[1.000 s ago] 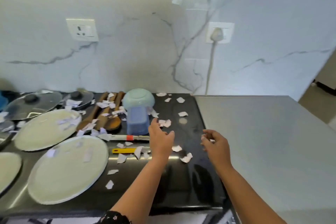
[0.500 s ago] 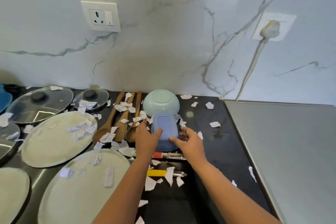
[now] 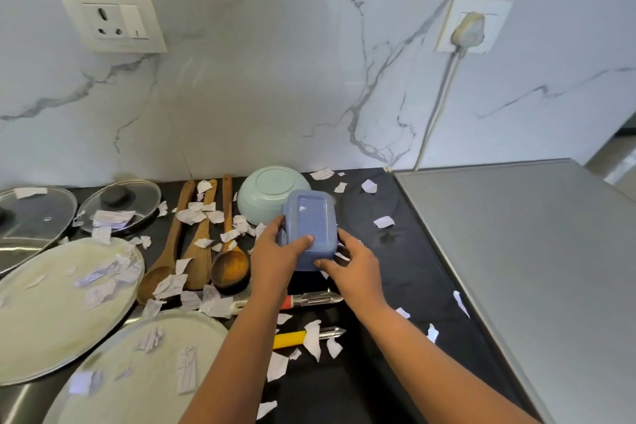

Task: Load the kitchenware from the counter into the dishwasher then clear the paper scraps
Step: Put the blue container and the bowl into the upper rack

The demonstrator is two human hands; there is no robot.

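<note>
While left grip (image 3: 275,253) and right grip (image 3: 358,268) clutch blue tub (image 3: 311,225) from both sides, upturned base facing up, just before bowl (image 3: 266,196), over bench (image 3: 406,265), scraps (image 3: 383,221) strewn around

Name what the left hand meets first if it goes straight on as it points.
The left hand grips the blue container; beyond it, the upturned mint bowl probably comes first, though depth is unclear.

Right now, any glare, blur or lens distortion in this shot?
Head view: glare along the top of the socket plate; the wide lens skews it; the left hand, right hand and blue container are sharp; scraps on the nearest plate look smeared.
</note>
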